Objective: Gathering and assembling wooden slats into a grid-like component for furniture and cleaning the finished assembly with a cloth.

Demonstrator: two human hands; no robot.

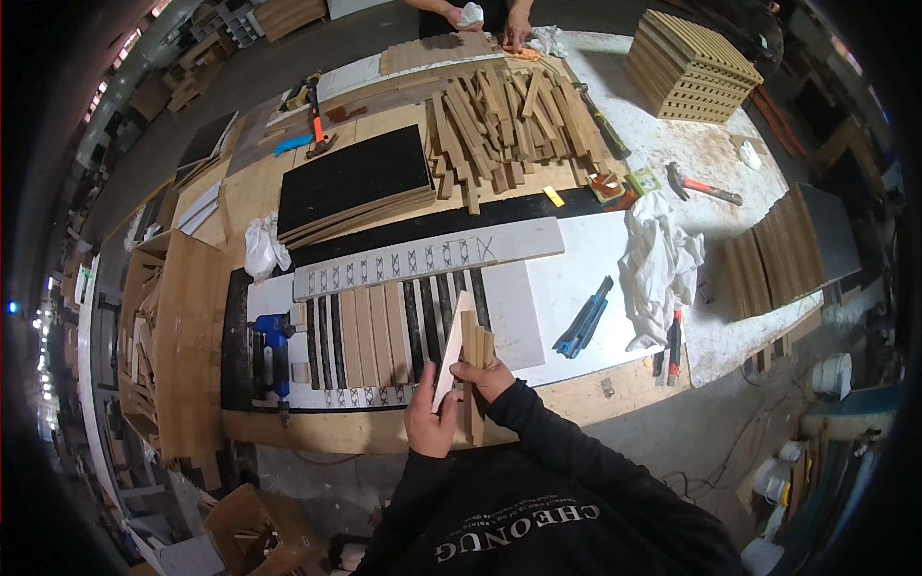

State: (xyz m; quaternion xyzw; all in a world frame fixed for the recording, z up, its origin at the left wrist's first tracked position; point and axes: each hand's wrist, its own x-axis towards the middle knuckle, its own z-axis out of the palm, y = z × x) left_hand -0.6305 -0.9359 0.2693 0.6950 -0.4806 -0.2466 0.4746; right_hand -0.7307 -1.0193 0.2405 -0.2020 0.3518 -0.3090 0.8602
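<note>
My left hand (pixel 429 419) is closed around the lower end of a pale wooden strip (pixel 452 348), which tilts upward. Beside it my right hand (pixel 491 378) grips several brown wooden strips (pixel 473 338), bunched upright, with their lower ends below the fingers. Just beyond my hands, on the table, lies a row of wooden slats (pixel 363 336) with black strips (pixel 324 341) on either side. Behind that row runs a pale board (pixel 413 262) marked with hand-drawn crosses. A blue nail gun (pixel 276 331) sits at the row's left end.
A large pile of wooden strips (pixel 509 120) and black-faced panels (pixel 357 182) stand farther back. To the right are blue tools (pixel 584 322), a white cloth (pixel 661 264), a hammer (pixel 706 186) and stacked panels (pixel 778 259). A cardboard box (pixel 192 336) stands left. Another person's hands (pixel 517 26) work across the table.
</note>
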